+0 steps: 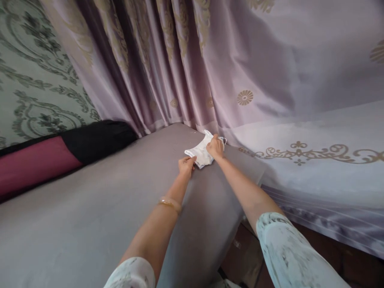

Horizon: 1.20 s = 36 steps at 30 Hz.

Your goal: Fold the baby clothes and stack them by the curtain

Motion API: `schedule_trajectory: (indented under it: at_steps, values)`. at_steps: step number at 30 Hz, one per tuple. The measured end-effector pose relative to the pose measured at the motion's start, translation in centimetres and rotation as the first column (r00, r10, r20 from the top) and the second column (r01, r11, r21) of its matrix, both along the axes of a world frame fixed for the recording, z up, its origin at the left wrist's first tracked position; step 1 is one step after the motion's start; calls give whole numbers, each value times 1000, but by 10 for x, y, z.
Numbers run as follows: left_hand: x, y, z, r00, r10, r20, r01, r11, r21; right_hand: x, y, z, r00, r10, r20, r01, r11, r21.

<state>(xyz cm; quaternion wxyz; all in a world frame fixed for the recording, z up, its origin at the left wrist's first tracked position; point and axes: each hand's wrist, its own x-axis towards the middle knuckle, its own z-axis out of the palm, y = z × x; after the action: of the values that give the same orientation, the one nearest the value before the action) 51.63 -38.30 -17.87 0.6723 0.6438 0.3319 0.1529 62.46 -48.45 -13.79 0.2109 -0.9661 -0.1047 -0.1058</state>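
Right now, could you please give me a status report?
Left hand pinching white cloth; right hand gripping its right part. Cloth over grey surface. Purple curtain close behind.

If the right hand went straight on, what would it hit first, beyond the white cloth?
Beyond the white cloth, the right hand would probably meet the purple curtain hanging behind the grey surface, though one view leaves depth unclear.

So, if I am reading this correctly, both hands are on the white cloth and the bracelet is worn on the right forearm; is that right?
Not quite: the head view shows the bracelet on the left forearm, not the right. Both hands are indeed on the white cloth.
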Motion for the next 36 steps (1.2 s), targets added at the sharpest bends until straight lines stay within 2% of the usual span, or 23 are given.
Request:
schedule_trajectory:
  at_steps: [6, 13, 19, 25, 31, 34, 36]
  values:
    - [6, -3, -2, 997, -20, -69, 18, 999, -33, 5, -2, -10, 999, -51, -13, 51, 999, 5]
    - [3, -2, -1, 993, -56, -107, 52, 998, -42, 17, -3, -13, 994, -87, -70, 90, 995, 38]
    - [-13, 3, 3, 986, -115, -124, 108, 992, -68, 27, -5, -18, 991, -99, -85, 104, 993, 58]
    - [-64, 33, 6, 973, -196, -122, 199, 980, 14, 38, -10, -17, 980, -123, -158, 139, 986, 93]
    - [-142, 88, 7, 973, -101, -208, 145, 967, 209, 50, -16, -18, 985, -99, -145, 107, 993, 53]
    - [-186, 118, 2, 974, -9, -225, 96, 922, 376, 51, -18, -24, 1000, -25, -13, 24, 998, -64]
    - [-213, 135, -2, 970, 72, -231, 65, 844, 533, 51, -19, -30, 995, 73, 64, -63, 987, -147]
